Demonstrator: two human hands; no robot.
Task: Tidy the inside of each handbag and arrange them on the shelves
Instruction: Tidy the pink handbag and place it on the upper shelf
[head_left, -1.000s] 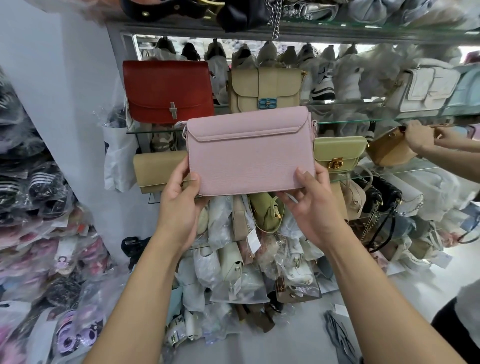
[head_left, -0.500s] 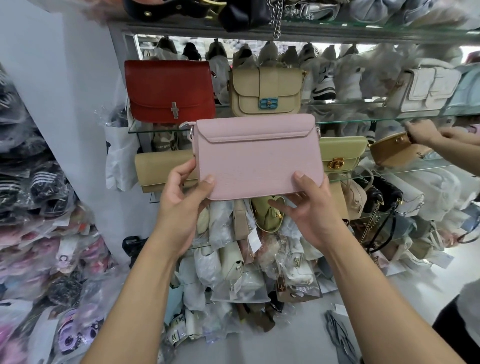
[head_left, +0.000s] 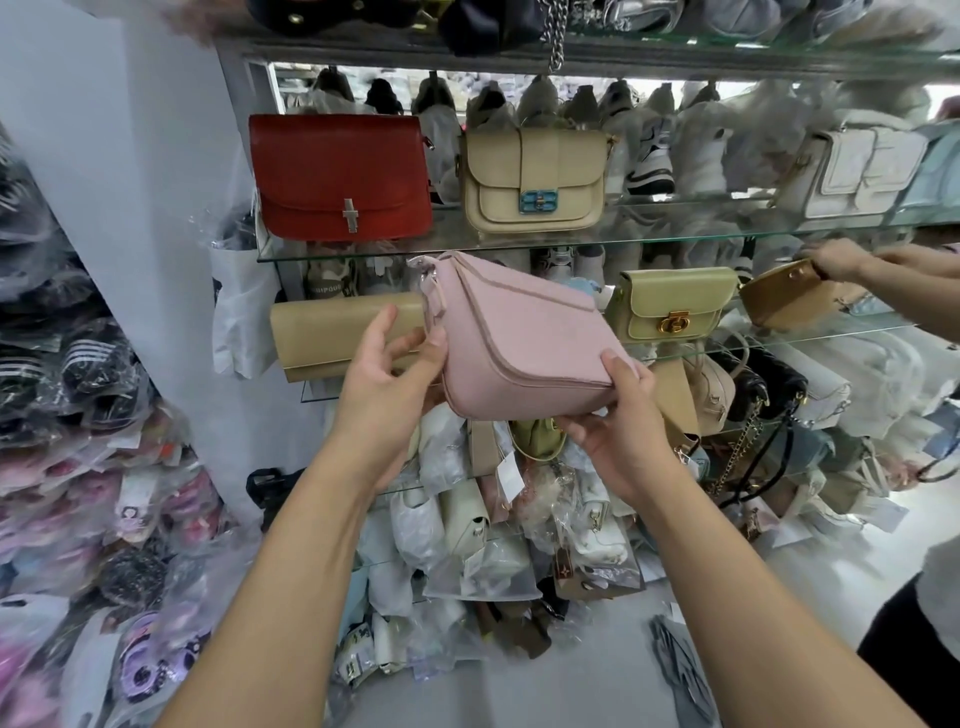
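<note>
**Tilted pink bag (head_left: 519, 348) in both hands, in front of the shelves**

Boxy shape, matte grained surface, flap closed, stitched edge along the flap, clear wrap round the strap fitting at the upper left corner. Held in mid-air, left end higher, in front of the lower glass shelf (head_left: 831, 335), between tan clutch (head_left: 332, 332) and green bag (head_left: 670, 306). Inside hidden.

Grip, left hand (head_left: 384, 374): pinching the bag's left end, thumb on the front, fingers behind. Grip, right hand (head_left: 618, 415): curled round the lower right corner, thumb on the front face, fingers underneath.

On the lower shelf: tan clutch, long, flat, smooth; green bag, glossy, round gold clasp.

On the upper glass shelf (head_left: 675, 236): red bag (head_left: 340, 176), smooth, squarish, silver cross-shaped clasp; beige bag (head_left: 535, 182), blue clasp; white bag (head_left: 857, 176) well to the right.

Far right: another person's hand (head_left: 836, 260) gripping a brown bag (head_left: 779, 296) just above the lower shelf.

Below: heap of bags in clear plastic sleeves (head_left: 467, 519); black quilted bag (head_left: 774, 384) with a chain strap.

Left side: slippers in plastic bags (head_left: 52, 415), stacked against the wall.
</note>
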